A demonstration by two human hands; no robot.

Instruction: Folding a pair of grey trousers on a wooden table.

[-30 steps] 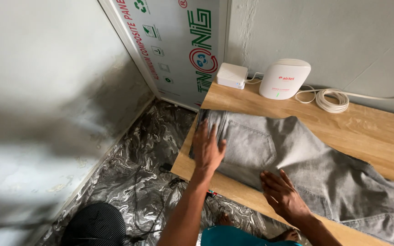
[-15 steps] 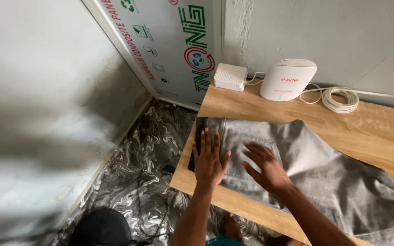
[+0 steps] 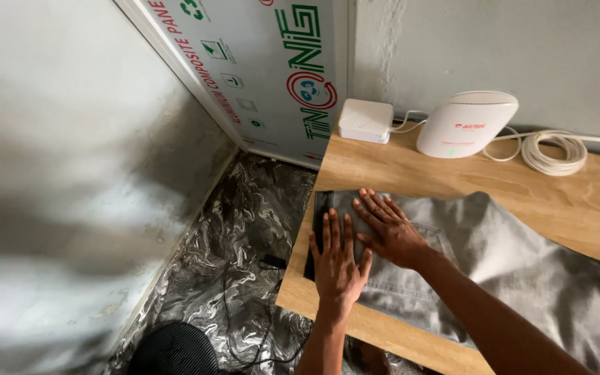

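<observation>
A pair of grey jeans (image 3: 508, 264) lies spread flat on a wooden table (image 3: 411, 167), its waistband end toward the table's left edge. My left hand (image 3: 338, 260) rests flat on the waistband near that edge, fingers apart and pointing away from me. My right hand (image 3: 387, 226) lies flat just beside it on the cloth, fingers spread toward the upper left. Neither hand grips anything; both press palms down on the fabric.
A white router (image 3: 465, 123) and a small white box (image 3: 364, 120) stand at the table's back by the wall, with a coil of white cable (image 3: 553, 153). A printed panel (image 3: 265, 69) leans in the corner. Below left are a silvery marbled floor (image 3: 244, 236), a black cable and a black round object (image 3: 175, 351).
My right hand has moved from the near table edge up and left across the jeans until it lies beside my left hand at the waistband. My left hand has stayed about where it was.
</observation>
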